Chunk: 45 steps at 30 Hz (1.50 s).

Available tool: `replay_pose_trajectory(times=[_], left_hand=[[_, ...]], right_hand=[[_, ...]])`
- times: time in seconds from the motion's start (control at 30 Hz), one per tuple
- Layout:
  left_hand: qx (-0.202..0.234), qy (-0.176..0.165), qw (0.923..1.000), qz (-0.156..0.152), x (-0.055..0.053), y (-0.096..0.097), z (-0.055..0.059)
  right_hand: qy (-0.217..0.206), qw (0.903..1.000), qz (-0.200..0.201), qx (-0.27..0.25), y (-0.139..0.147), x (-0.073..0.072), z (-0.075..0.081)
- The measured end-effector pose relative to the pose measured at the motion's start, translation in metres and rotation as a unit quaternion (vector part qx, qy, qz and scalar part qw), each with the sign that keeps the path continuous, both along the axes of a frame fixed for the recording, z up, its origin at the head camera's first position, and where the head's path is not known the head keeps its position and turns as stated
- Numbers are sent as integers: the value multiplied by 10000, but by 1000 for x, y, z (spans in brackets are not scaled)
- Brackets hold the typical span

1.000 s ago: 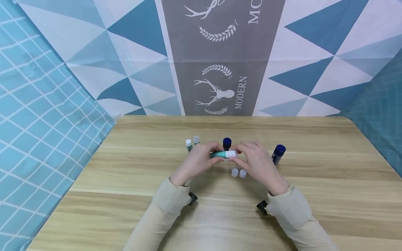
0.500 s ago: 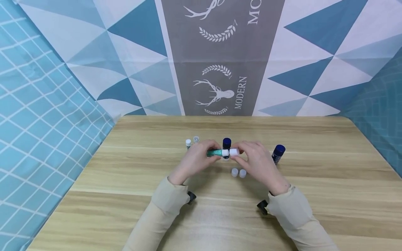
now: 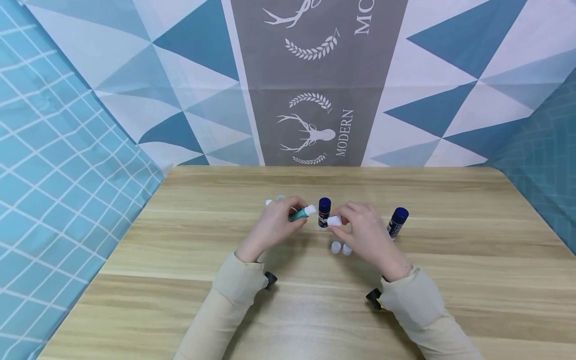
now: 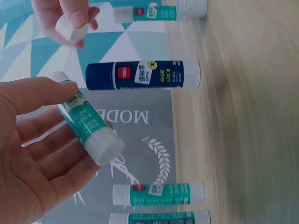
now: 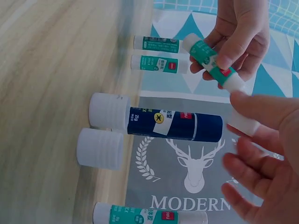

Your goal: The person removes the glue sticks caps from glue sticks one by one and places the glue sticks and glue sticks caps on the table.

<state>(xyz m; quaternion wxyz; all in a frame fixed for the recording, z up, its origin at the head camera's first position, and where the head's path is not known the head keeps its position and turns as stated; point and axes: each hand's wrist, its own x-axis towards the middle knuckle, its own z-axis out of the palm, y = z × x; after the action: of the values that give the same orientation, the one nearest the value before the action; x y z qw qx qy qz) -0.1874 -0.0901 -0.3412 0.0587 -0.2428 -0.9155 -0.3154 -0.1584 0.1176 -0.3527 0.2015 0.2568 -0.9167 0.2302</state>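
My left hand (image 3: 272, 227) grips a green glue stick (image 4: 84, 116) with its fingers and thumb, tilted above the table; its white top end (image 3: 309, 210) is uncapped. My right hand (image 3: 364, 232) pinches a loose white cap (image 3: 334, 220), a short gap away from the stick. Between the hands a dark blue glue stick (image 3: 324, 212) stands upright, its cap on. Two green glue sticks (image 5: 159, 64) stand behind my left hand, mostly hidden in the head view. In front of my right hand, two white caps (image 3: 335, 247) rest on the table.
A second dark blue glue stick (image 3: 398, 220) stands to the right of my right hand. Another green glue stick (image 5: 145, 215) shows at the right wrist view's lower edge. Patterned cloth (image 3: 310, 130) hangs behind the wooden table (image 3: 315, 320).
The white cap has come off the green glue stick and stays in my right hand. My left hand has moved left with the stick, tilting its top end up.
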Motion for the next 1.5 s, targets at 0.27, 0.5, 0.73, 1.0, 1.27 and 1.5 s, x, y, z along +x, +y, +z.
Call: replay_pose_trajectory(times=[0.27,0.5,0.73,1.0,1.27,1.5], left_hand=[[-191,-160,9989,388,-1,-10,1],[-427,-202,9977,476,-2,-15,0],[-647,-189,9966,482,-6,-17,-5],[-663,-103,9936,906,-8,-17,-8],[-954,252,9880,1187,-7,-17,-13],[-1097,366,9855,1244,-7,-16,-16]], right_hand=[[-630,9954,14,723,-8,2,-7],[-755,9935,202,828,-16,3,-17],[-1004,9918,315,725,-20,-1,-28],[-1045,9902,554,739,-18,-2,-36],[-1193,9871,661,839,-18,-1,-40],[-1370,9859,533,803,-19,2,-40]])
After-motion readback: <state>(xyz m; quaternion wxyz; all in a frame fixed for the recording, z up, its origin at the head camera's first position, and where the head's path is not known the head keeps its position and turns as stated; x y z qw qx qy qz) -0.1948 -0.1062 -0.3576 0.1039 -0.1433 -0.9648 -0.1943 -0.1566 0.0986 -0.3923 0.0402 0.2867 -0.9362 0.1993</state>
